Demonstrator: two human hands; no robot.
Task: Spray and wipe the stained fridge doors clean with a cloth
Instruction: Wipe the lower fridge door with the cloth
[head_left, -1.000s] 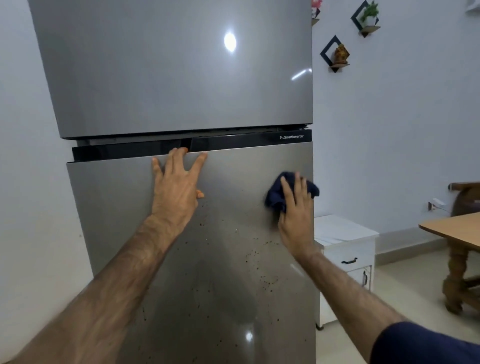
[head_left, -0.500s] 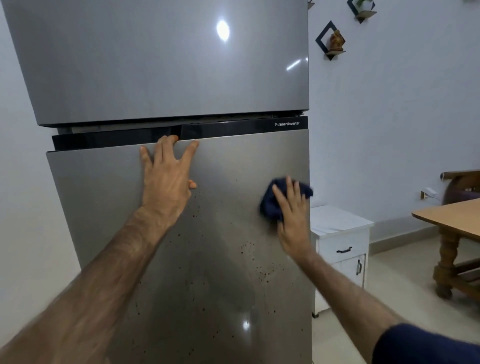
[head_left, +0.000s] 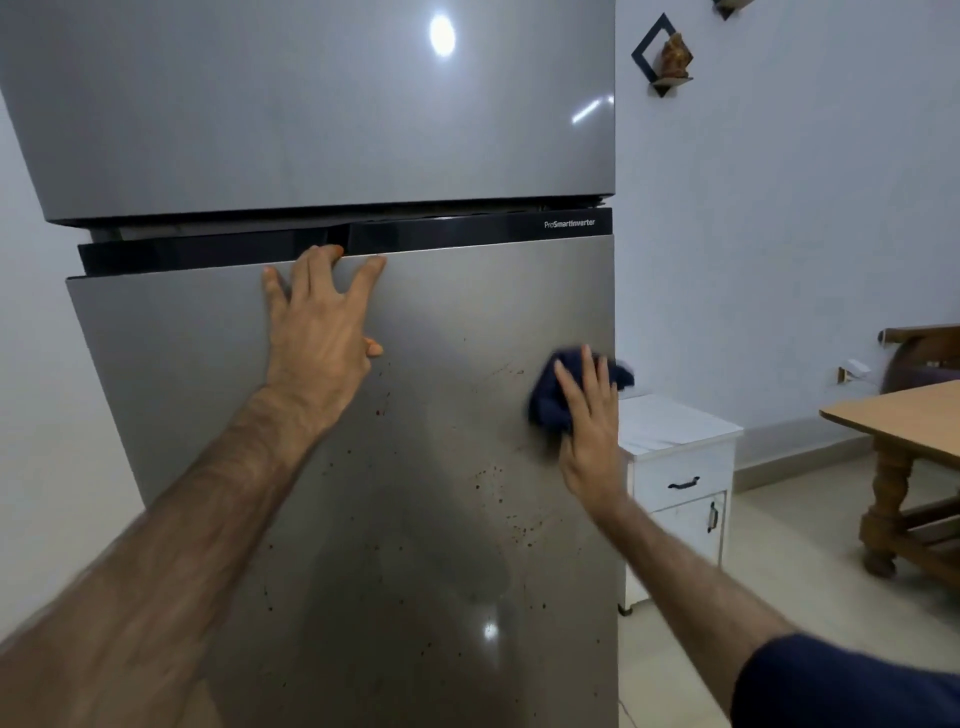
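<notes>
Currently, the right hand (head_left: 589, 436) presses a dark blue cloth (head_left: 550, 397) flat-fingered against the speckled silver lower fridge door (head_left: 415, 467), right of centre; the left hand (head_left: 319, 332) rests splayed at upper centre.

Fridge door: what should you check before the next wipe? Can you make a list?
1. Cloth under the right hand, flat on the lower door: ok.
2. Left hand steadying the door near its top edge: ok.
3. Spots all gone: not ok, many remain below the cloth.
4. Door wet with spray: cannot tell.
5. Spray bottle nearby: cannot tell, none in view.
6. Upper door clean: ok, no spots show.
</notes>
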